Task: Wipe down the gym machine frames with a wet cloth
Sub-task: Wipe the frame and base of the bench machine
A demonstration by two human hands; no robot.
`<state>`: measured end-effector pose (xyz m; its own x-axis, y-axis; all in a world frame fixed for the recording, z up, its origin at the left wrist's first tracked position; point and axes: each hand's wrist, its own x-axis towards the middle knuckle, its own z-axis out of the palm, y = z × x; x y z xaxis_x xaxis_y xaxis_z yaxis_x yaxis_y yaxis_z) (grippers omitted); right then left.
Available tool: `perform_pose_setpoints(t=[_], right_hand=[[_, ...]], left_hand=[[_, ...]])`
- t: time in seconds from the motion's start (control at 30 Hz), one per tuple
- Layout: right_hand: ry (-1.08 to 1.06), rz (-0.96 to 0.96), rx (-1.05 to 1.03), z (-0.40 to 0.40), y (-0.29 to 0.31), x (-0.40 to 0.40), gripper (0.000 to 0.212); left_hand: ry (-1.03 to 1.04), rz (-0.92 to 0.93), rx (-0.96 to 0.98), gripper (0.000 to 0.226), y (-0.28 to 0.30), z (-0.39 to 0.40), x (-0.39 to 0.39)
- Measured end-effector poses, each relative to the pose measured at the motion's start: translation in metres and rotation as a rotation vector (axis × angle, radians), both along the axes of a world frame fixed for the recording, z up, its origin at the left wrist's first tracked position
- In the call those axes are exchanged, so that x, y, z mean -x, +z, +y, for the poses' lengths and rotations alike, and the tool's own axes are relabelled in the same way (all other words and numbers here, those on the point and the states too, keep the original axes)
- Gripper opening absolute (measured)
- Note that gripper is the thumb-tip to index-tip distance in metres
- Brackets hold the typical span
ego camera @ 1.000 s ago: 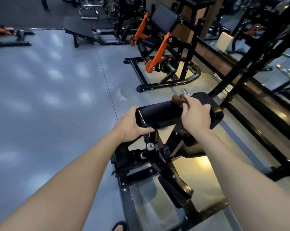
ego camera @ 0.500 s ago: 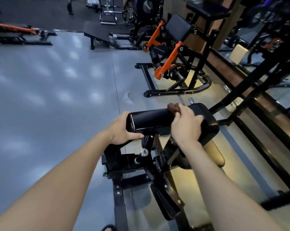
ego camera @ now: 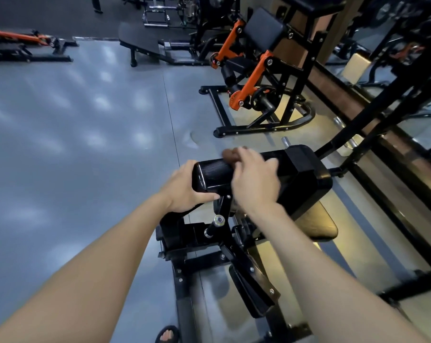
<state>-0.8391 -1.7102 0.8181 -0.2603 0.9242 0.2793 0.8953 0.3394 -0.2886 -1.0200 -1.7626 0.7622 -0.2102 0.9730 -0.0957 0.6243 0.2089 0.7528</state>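
My right grip (ego camera: 255,179) has slid leftward along the top of the black pad (ego camera: 271,174) since a moment ago — it's blurred, fingers curled over the brown cloth (ego camera: 230,154), which pokes out just beyond the fingertips. My left grip (ego camera: 184,189) remains wrapped round the pad's end, thumb underneath, just left of the right one. So the stroke is nearing that end; I judge the pad's top nearly covered, while the black frame (ego camera: 184,273) below both grips looks untouched yet.
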Motion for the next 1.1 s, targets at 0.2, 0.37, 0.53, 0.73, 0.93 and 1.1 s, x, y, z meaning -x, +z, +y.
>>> perform_pose_setpoints(t=[0.2, 0.37, 0.53, 0.73, 0.93, 1.1], right_hand=[[0.137, -0.109, -0.002, -0.003, -0.005, 0.011, 0.043], [-0.177, -0.042, 0.062, 0.019, 0.006, -0.002, 0.038], [0.214, -0.097, -0.022, -0.04, -0.005, 0.05, 0.042], [-0.089, -0.044, 0.045, 0.043, 0.003, -0.048, 0.045], [-0.086, 0.029, 0.012, 0.007, -0.001, -0.015, 0.042], [0.29, -0.112, -0.04, -0.007, -0.004, -0.02, 0.048]], left_hand=[[0.007, 0.038, -0.017, 0.088, -0.001, 0.001, 0.002], [0.003, 0.062, 0.018, 0.092, 0.0, -0.003, 0.001], [0.011, 0.103, -0.038, 0.067, -0.005, -0.003, 0.003], [0.006, 0.072, -0.024, 0.085, -0.003, -0.006, 0.0], [0.015, 0.068, -0.022, 0.09, -0.004, -0.006, -0.001], [0.02, 0.082, -0.027, 0.089, -0.002, -0.007, -0.001]])
